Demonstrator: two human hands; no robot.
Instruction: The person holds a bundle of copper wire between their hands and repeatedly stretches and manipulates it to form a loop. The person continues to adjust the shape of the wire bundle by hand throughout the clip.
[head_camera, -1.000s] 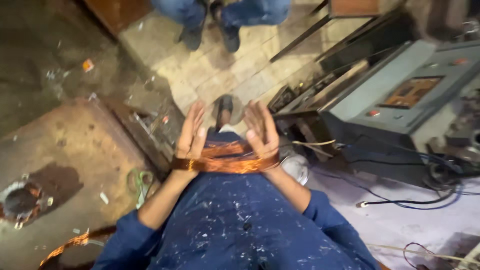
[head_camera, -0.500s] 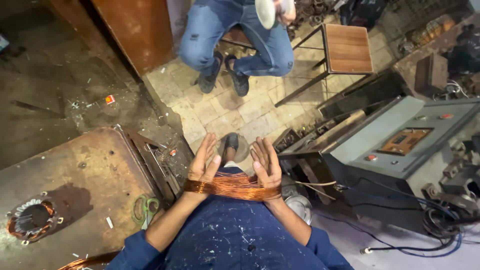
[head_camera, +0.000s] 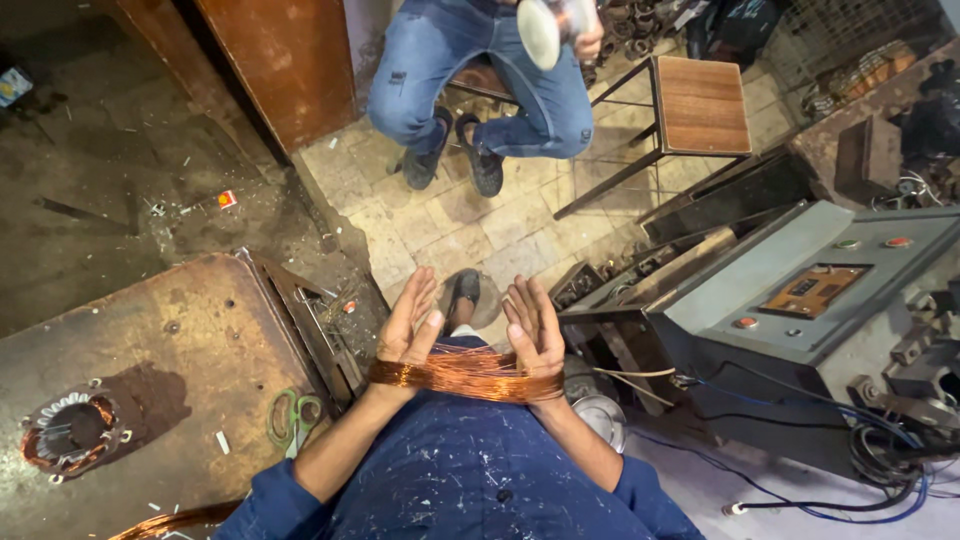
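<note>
Head view looks down on the person's left hand and right hand, both raised with palms facing each other and fingers released, straight and grasping nothing. A skein of copper wire is looped around both wrists and stretches between them, above the blue paint-flecked lap. At eight o'clock from the hands, green scissors lie on the rusty metal bench, and a wound motor stator sits farther toward nine. At three o'clock stands a grey control machine. At twelve, another person in jeans sits beside a wooden stool.
</note>
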